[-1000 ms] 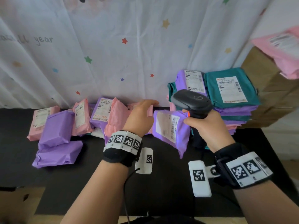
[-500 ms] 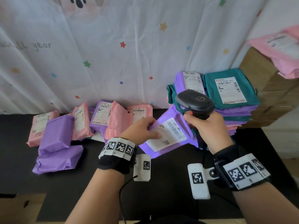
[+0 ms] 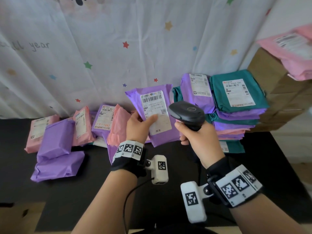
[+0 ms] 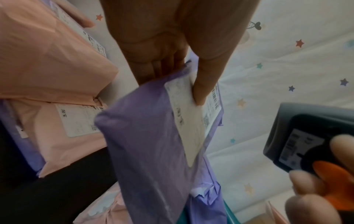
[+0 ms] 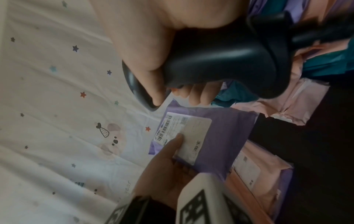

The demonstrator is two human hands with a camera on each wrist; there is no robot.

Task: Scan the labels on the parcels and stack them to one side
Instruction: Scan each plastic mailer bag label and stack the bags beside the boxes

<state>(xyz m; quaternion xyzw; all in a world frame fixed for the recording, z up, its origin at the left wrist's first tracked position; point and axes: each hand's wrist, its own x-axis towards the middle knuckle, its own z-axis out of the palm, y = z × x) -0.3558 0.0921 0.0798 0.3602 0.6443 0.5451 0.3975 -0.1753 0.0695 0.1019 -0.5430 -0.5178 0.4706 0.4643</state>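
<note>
My left hand [image 3: 141,123] holds a purple parcel [image 3: 152,97] upright above the black table, thumb pressed on its white label [image 3: 154,108] and fingers behind it. The label faces me, barcode at the top. In the left wrist view the thumb [image 4: 203,84] lies on that label of the purple parcel [image 4: 153,148]. My right hand [image 3: 199,141] grips a black handheld scanner [image 3: 187,114] just right of the parcel, its head level with the label. The right wrist view shows the scanner [image 5: 220,57] above the purple parcel [image 5: 220,136]. A tall stack of teal, purple and pink parcels [image 3: 236,115] stands at the right.
Loose pink and purple parcels [image 3: 57,141] lie along the back left of the black table [image 3: 84,200]. A star-printed white curtain [image 3: 118,48] hangs behind. Cardboard boxes [image 3: 278,98] with a pink parcel [image 3: 293,51] on top stand at the far right.
My left hand picked the purple parcel off the table, raised it and turned it upright with the label toward me. The scanner in my right hand stayed nearly still beside it.
</note>
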